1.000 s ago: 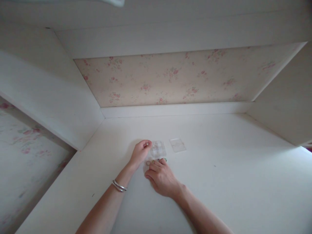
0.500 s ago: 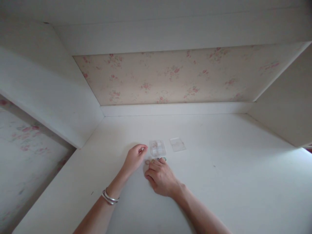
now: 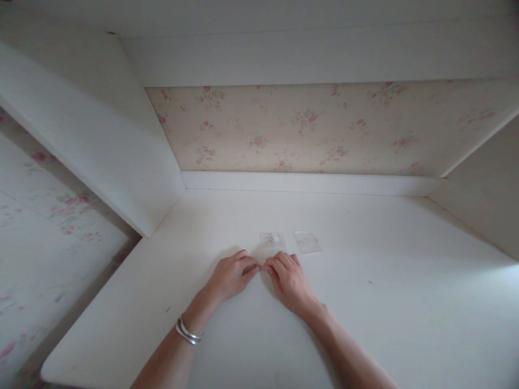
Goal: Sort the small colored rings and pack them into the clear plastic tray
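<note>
1. A small clear plastic box (image 3: 273, 241) was seen lying flat on the white surface (image 3: 385, 302), roughly midway between the left and right edges and nearer the back edge than the front one.
2. The box was square and see-through, with pale dividing walls faintly visible inside; a hint of pink showed within, too small to be identified.
3. A clear square lid (image 3: 307, 241) was laid flat just beside the box, on its right, apart from it by a narrow gap.
4. The left hand (image 3: 230, 276) was rested palm down on the surface just in front of the box, its fingers stretched toward the right.
5. The right hand (image 3: 290, 281) was likewise laid palm down beside it, the fingertips of both hands brought together or nearly so in front of the box.
6. The grip of each hand was nearly closed at the fingertips; whether anything was pinched there could not be told, since any item was hidden or too small.
7. Neither hand was seen touching the box or the lid.
8. Silver bangles (image 3: 188, 331) were worn on the left wrist.
9. The surface was closed in by white side panels and a floral back panel (image 3: 316, 127).
</note>
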A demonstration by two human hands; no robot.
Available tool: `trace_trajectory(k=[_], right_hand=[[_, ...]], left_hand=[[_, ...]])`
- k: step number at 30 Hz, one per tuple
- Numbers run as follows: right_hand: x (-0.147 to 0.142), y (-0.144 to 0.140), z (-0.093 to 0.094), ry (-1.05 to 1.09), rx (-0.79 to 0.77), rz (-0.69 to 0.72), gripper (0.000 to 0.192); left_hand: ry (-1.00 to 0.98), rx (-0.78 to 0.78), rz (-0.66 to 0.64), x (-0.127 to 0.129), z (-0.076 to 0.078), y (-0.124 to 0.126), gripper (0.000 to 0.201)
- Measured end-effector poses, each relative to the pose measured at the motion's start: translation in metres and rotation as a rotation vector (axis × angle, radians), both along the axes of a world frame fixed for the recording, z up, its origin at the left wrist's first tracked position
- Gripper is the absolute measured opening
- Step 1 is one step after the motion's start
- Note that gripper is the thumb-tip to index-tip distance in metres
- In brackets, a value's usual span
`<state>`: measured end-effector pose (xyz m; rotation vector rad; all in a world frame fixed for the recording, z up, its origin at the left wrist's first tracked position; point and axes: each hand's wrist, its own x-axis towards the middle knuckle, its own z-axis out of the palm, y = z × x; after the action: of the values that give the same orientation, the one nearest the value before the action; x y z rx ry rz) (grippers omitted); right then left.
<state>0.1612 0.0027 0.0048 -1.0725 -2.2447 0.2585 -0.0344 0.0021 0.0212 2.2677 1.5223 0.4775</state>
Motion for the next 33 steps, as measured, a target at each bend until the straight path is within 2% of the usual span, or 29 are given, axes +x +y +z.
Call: trace_trajectory(k=[5, 8, 14, 24, 27, 33], right_hand=[[0.014, 0.018, -0.011, 0.105, 0.016, -0.238, 0.021], [0.018, 0.026, -0.017, 0.142, 0.004, -0.315, 0.021], [0.01, 0.035, -0.011, 0.124, -0.001, -0.333, 0.022], [-0.004, 0.056, 0.004, -0.096, 0.018, -0.325, 0.018], [0.002, 0.054, 0.002, -0.046, 0.007, -0.342, 0.02], [0.021, 0.038, -0.012, 0.201, -0.039, -0.433, 0.027]], left_hand=[[0.02, 0.005, -0.013, -0.001, -0.003, -0.001, 0.025], [-0.008, -0.008, -0.002, -0.001, -0.005, 0.0, 0.025], [-0.045, -0.009, 0.017, -0.002, -0.008, 0.001, 0.024], [-0.044, 0.019, 0.027, -0.002, -0.008, 0.003, 0.022], [-0.066, 0.02, 0.042, -0.002, -0.008, 0.002, 0.02], [-0.211, -0.004, 0.106, -0.001, -0.011, 0.007, 0.018]])
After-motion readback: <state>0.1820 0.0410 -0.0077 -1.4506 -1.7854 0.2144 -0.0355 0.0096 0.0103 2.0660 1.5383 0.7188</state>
